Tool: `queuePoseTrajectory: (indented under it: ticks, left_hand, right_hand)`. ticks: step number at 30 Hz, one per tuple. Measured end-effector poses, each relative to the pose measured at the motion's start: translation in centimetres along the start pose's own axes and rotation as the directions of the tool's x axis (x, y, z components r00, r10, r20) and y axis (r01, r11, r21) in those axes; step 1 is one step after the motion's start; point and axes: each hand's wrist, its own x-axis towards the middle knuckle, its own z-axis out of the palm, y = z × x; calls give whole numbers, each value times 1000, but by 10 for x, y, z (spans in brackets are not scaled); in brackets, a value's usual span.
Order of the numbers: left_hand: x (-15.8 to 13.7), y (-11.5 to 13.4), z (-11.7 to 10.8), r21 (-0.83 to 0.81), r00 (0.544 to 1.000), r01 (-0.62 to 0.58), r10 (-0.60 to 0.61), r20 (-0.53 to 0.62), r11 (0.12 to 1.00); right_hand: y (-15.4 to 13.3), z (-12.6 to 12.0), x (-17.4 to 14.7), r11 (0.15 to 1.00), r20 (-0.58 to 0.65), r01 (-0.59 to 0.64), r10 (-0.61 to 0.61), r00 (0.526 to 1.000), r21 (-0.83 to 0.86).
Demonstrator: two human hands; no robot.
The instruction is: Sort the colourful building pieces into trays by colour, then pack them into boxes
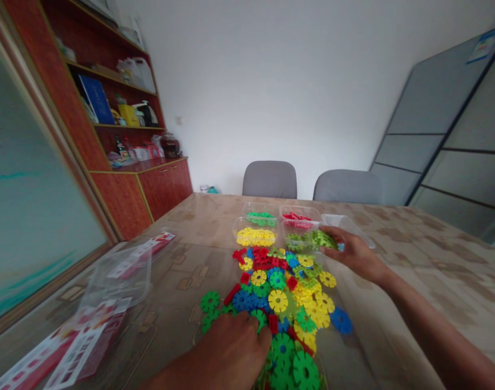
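Note:
A heap of flat plastic building pieces covers the table in front of me, with notched yellow discs (pixel 277 300), green discs (pixel 306 371), blue discs (pixel 341 320) and small red pieces (pixel 263 259). My left hand (pixel 235 346) is curled palm-down into the near left of the heap; its fingertips are hidden. At the far side, my right hand (pixel 351 250) has thumb and fingers around light green pieces (pixel 323 239). They sit at the right end of a clear box (pixel 302 227) that contains more of the same colour.
Behind the heap stand clear boxes with yellow discs (pixel 255 236), green pieces (pixel 262 218) and red pieces (pixel 296 218). Another clear container (pixel 359 230) lies right of them. A clear lid (pixel 119 276) and printed cardboard sleeves (pixel 84 341) lie left. Two grey chairs (pixel 269 179) stand beyond.

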Motion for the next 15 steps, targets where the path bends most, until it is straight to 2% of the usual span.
queuePoseTrajectory:
  ticks: [3, 5, 11, 15]
  left_hand:
    - [-9, -9, -8, -124, 991, -16, -1, -132, 992]
    - [-9, -17, -11, -183, 984, -25, -8, -176, 983]
    - [7, -33, -15, -198, 974, -45, -1, -228, 979]
    - [21, -41, -30, -176, 973, -25, -16, -230, 984]
  right_hand:
    - [20, -7, 13, 997, 15, -43, 44, 999, -60]
    - [27, -8, 24, 996, 32, -42, 45, 998, -76]
    - [30, 2, 53, 992, 111, 6, 8, 994, -124]
    - [33, 10, 63, 990, 168, 27, -3, 986, -140]
